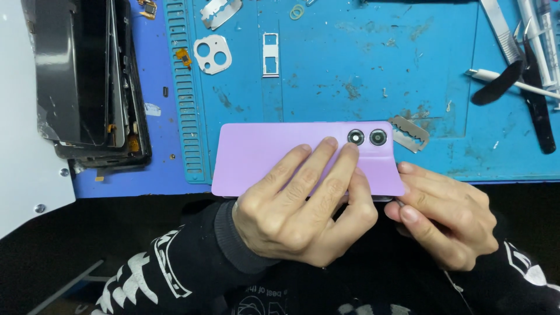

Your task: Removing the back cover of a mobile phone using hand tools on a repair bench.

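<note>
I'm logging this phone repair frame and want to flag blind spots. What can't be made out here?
Head view only:
- The lilac phone: its near edge is covered by the left hand and right hand.
- Whatever the right hand's fingertips pinch: hidden by the fingers.
- The tweezers and other tools at top right: cut off by the frame edge.
- The stacked dismantled phones: inner parts too dark to tell.
</note>
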